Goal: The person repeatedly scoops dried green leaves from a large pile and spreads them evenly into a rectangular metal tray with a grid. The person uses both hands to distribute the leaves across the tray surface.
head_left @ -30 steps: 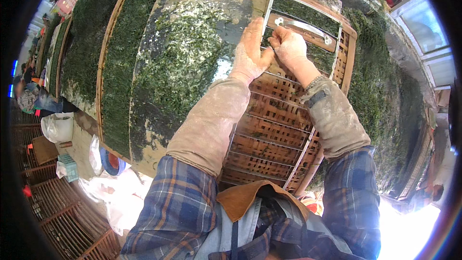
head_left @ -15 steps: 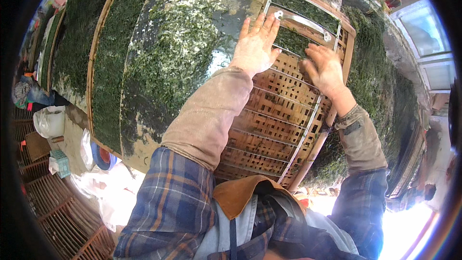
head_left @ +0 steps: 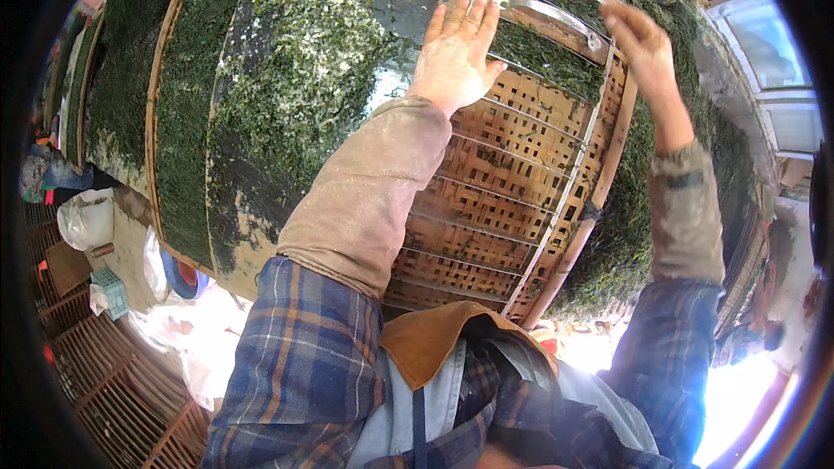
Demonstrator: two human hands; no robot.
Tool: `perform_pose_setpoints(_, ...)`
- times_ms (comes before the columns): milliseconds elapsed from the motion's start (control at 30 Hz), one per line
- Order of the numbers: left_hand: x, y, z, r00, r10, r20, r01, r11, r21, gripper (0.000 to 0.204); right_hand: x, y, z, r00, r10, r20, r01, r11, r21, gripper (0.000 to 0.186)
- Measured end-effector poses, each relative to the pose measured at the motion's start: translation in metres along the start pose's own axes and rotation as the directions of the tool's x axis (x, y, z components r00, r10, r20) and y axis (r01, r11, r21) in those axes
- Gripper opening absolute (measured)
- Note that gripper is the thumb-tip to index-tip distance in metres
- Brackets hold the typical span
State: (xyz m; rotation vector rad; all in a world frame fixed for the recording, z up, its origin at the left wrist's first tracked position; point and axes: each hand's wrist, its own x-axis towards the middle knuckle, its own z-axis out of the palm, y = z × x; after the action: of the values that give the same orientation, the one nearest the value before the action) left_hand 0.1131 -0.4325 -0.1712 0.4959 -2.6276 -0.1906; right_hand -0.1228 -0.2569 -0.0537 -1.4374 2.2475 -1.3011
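Note:
My left hand (head_left: 453, 56) lies with its fingers stretched out beside the left side of a thin metal frame (head_left: 569, 181), near one end of the frame's curved metal handle (head_left: 547, 10). The frame, divided by crossbars, rests on a woven bamboo tray (head_left: 508, 165). Chopped dark green leaves (head_left: 547, 56) fill the far sections, while the nearer ones show bare weave with scattered bits. Beyond the handle's right end, my right hand (head_left: 645, 48) is raised at the tray's far right edge. Its fingers are bent and blurred; whether they hold anything cannot be made out.
Left of the tray, a heap of chopped greens (head_left: 300, 78) with pale flecks lies on a wet board (head_left: 261, 230). Flat trays of greens (head_left: 187, 122) stand farther left. White plastic bags (head_left: 204, 339), a blue tub (head_left: 181, 276) and slatted racks (head_left: 130, 395) are at the lower left.
My right hand has moved up and right, from over the greens inside the frame to the tray's far right edge. My left hand stays nearly in place.

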Motion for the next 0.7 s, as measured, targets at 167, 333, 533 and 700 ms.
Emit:
perform_pose_setpoints(167, 0.000, 0.002, 0.002, 0.999, -0.008, 0.038, 0.005, 0.997, 0.081, 0.082, -0.069, 0.015, 0.030, 0.994, -0.086, 0.072, 0.111, 0.856, -0.505, 0.019)
perform_pose_setpoints(333, 0.000, 0.003, 0.001, 0.999, -0.015, 0.051, 0.012, 0.997, 0.073, 0.082, -0.067, 0.039, 0.031, 0.999, 0.032, -0.001, -0.027, 0.849, -0.528, 0.013)
perform_pose_setpoints(533, -0.001, 0.002, 0.001, 0.999, -0.015, 0.041, 0.013, 0.999, 0.040, 0.083, -0.095, 0.019, 0.027, 0.978, -0.208, -0.032, 0.150, 0.794, -0.589, 0.037)
perform_pose_setpoints(700, -0.001, 0.003, 0.001, 0.998, -0.033, 0.053, 0.028, 0.996, 0.090, 0.083, -0.108, 0.003, 0.043, 0.950, -0.193, 0.244, 0.311, 0.629, -0.712, 0.047)
